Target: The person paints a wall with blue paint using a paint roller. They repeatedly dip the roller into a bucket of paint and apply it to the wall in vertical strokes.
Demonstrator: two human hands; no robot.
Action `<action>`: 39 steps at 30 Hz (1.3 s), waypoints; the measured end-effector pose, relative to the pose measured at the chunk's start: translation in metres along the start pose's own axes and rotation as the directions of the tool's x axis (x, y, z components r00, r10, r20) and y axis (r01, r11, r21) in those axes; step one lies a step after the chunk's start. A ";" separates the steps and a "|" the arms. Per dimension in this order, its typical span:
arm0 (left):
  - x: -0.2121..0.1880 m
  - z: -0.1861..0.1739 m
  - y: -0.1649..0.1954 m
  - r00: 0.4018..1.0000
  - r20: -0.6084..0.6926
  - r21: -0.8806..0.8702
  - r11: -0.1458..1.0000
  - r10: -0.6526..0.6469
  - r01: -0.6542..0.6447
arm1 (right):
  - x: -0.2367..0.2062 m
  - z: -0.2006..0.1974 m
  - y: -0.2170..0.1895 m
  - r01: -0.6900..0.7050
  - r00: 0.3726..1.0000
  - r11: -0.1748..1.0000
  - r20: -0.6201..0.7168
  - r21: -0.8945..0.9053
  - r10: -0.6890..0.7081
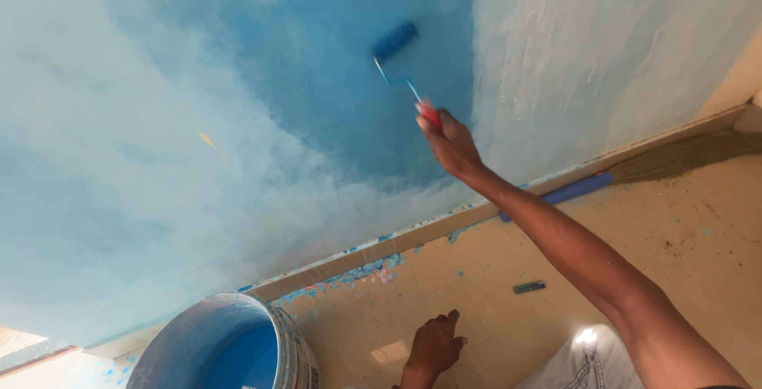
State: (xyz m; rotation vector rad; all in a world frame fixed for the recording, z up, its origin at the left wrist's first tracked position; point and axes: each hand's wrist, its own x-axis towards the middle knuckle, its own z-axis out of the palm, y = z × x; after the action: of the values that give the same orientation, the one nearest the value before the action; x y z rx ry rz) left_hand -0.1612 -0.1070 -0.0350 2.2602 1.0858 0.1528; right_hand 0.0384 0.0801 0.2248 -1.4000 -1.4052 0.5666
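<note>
The right hand (451, 144) reached up, fingers clamped on the red handle of a paint roller (394, 40), whose blue sleeve pressed against the blue wall (333, 87). Down low, the left hand (432, 347) rested on the tan floor (476, 278), fingers loosely together, holding nothing. A paint bucket (226, 341) stood just beside it, and a broom (635, 171) lay along the skirting.
</note>
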 end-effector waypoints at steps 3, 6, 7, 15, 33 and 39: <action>0.002 0.001 0.000 1.000 -0.010 0.014 1.000 0.018 -0.018 | -0.027 -0.014 0.035 0.026 0.999 0.974 -0.015 -0.223 -0.030; 0.005 0.002 0.000 1.000 -0.014 0.020 1.000 0.025 -0.025 | -0.027 -0.029 0.051 0.097 0.994 0.949 -0.026 -0.301 -0.110; 0.005 0.002 0.000 1.000 0.004 0.022 1.000 0.012 -0.012 | -0.020 -0.033 0.049 0.099 0.994 0.934 -0.019 -0.343 -0.112; 0.002 0.006 -0.002 0.999 -0.029 0.020 0.999 0.025 -0.024 | 0.059 -0.059 -0.030 0.309 0.949 0.752 0.138 -0.582 -0.283; 0.001 0.003 -0.001 1.000 -0.010 0.019 1.000 0.017 -0.017 | 0.053 -0.051 -0.055 0.182 0.983 0.869 0.091 -0.460 -0.158; 0.002 0.002 0.000 0.999 -0.015 0.002 1.000 0.029 -0.029 | 0.010 -0.049 0.006 0.146 0.989 0.939 0.014 -0.311 -0.149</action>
State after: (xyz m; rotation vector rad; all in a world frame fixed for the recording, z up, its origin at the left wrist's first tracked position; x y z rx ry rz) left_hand -0.1590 -0.1062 -0.0365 2.2806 1.0612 0.1817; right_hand 0.0857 0.0750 0.2402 -1.5229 -1.6277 0.2455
